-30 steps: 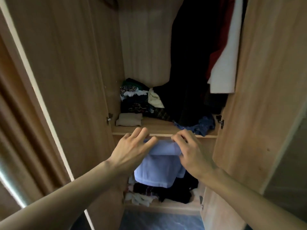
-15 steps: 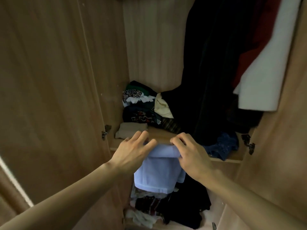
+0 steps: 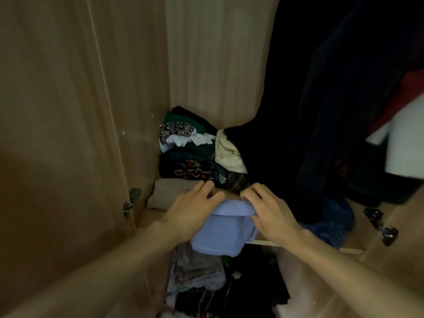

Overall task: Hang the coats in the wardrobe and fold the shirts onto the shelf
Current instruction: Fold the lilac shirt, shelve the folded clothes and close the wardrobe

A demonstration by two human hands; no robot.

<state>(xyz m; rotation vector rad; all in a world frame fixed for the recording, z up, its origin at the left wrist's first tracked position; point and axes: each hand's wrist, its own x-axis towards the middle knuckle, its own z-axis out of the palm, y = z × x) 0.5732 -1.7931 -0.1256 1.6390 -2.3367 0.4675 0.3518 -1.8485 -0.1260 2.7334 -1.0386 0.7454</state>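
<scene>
Left of the shelf (image 3: 353,239), an open wooden door (image 3: 57,134) with a metal hinge (image 3: 130,200) near the shelf's left end. On the shelf's left part, a folded beige cloth (image 3: 169,191). Behind it, at the shelf's back, a stack (image 3: 190,154) of folded clothes, dark and patterned, with a cream piece on its right side.

At the shelf's front edge, just in front of the beige cloth: left hand (image 3: 195,207), grasping the left end of the blue shirt (image 3: 224,228), fingers stretched forward over the fold, thumb along its top. Shirt folded, top fold at the shelf's front edge, the rest hanging down below the shelf. At the fold's right end: right hand (image 3: 268,212), fingers curled, pinching the cloth.

Under the shelf, a loose heap (image 3: 218,288) of light and dark clothes. Above the shelf's middle and right, dark coats (image 3: 309,111) hanging, hems down at shelf level. On the shelf's right part, a crumpled denim piece (image 3: 332,221), partly over the front edge. Farther right above the shelf, a red garment (image 3: 410,88) and a white one (image 3: 406,145), both blurred. Right of the shelf, a second hinge (image 3: 380,226).
</scene>
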